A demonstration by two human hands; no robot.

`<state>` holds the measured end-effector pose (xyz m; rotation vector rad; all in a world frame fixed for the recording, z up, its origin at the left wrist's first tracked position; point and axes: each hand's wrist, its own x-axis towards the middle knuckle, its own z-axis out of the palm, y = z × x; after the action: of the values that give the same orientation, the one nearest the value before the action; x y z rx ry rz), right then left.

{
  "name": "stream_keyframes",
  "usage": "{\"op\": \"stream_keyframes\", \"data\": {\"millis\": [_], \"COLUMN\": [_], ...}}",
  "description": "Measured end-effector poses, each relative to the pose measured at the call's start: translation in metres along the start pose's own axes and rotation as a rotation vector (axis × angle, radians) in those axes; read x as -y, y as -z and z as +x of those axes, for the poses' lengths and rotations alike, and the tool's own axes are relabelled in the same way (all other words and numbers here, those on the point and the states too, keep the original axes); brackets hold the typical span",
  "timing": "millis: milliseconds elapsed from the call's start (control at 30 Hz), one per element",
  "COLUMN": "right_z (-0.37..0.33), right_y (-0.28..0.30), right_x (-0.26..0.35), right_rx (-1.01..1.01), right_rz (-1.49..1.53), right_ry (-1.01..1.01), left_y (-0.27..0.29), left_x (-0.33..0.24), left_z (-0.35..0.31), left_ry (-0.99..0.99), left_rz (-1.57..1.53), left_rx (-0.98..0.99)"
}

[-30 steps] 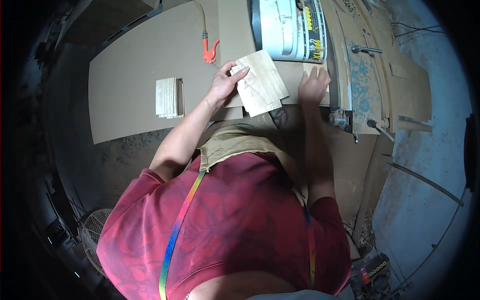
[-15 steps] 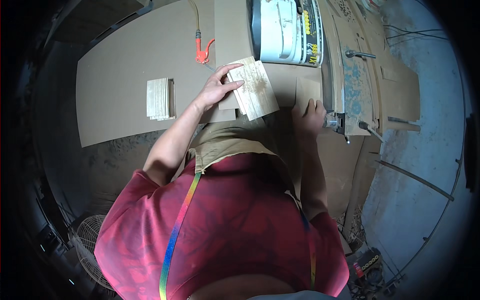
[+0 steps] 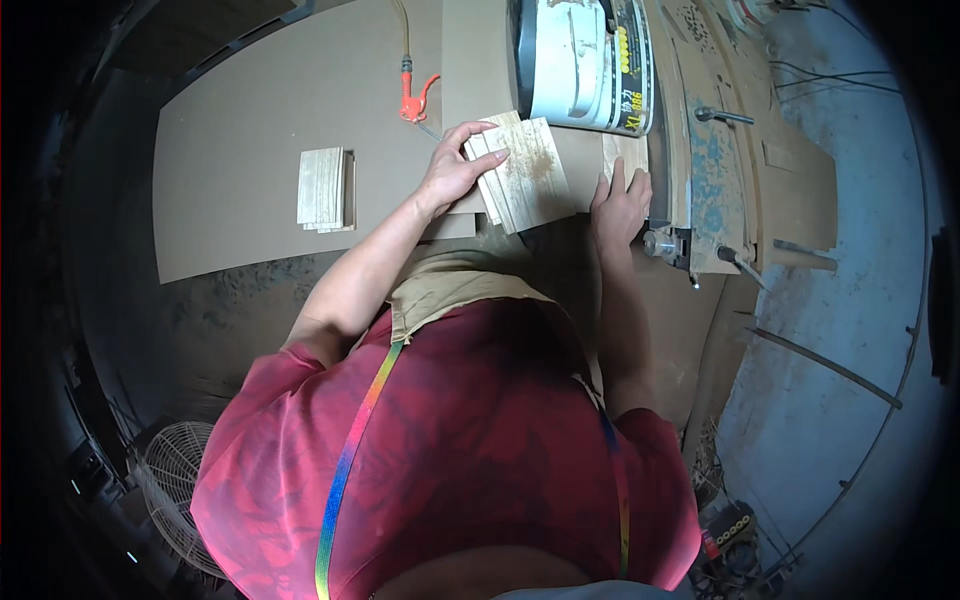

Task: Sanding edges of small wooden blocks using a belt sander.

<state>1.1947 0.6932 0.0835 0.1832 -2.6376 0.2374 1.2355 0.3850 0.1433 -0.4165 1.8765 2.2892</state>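
Roughly centred at the tabletop's (image 3: 250, 120) near edge, a fanned stack of thin wooden panels (image 3: 525, 175) lies flat, just in front of the grey-white machine (image 3: 585, 60). Left hand (image 3: 455, 165) rests on the stack's left side, fingers together and pressing down on the top panel, thumb at the edge. Right hand (image 3: 622, 205) lies flat beside the stack's right edge, fingers spread, gripping nothing. Long axis runs from near edge toward far edge, tipped slightly left at the far end. Judgement: square the edges under even pressure, keeping fingertips off the machine side. A second, squared panel stack (image 3: 325, 188) sits well apart toward the left edge.
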Motion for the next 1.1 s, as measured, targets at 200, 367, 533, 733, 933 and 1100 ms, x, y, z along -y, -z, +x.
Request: {"op": "stream_keyframes", "data": {"millis": [200, 367, 533, 733, 933, 1100], "right_z": [0.030, 0.054, 0.007, -0.002, -0.012, -0.021], "right_y": [-0.027, 0.033, 0.086, 0.086, 0.080, 0.016], "right_x": [-0.015, 0.034, 0.118, 0.136, 0.046, -0.016], "right_rx": [-0.020, 0.117, 0.216, 0.060, -0.029, -0.052], "right_rz": [0.192, 0.640, 0.563, 0.548, 0.382, 0.114], "right_ry": [0.083, -0.230, 0.144, 0.214, 0.046, 0.006], "left_y": [0.000, -0.004, -0.004, 0.015, 0.024, 0.010], "left_x": [-0.002, -0.005, 0.010, 0.005, -0.006, -0.004], "left_z": [0.001, 0.004, 0.007, 0.004, -0.006, -0.004], "left_ry": [-0.104, 0.001, -0.034, 0.095, 0.089, 0.078], "left_rz": [0.239, 0.168, 0.234, -0.149, -0.103, -0.058], "left_rx": [-0.066, -0.090, -0.122, -0.043, 0.089, 0.040]}}
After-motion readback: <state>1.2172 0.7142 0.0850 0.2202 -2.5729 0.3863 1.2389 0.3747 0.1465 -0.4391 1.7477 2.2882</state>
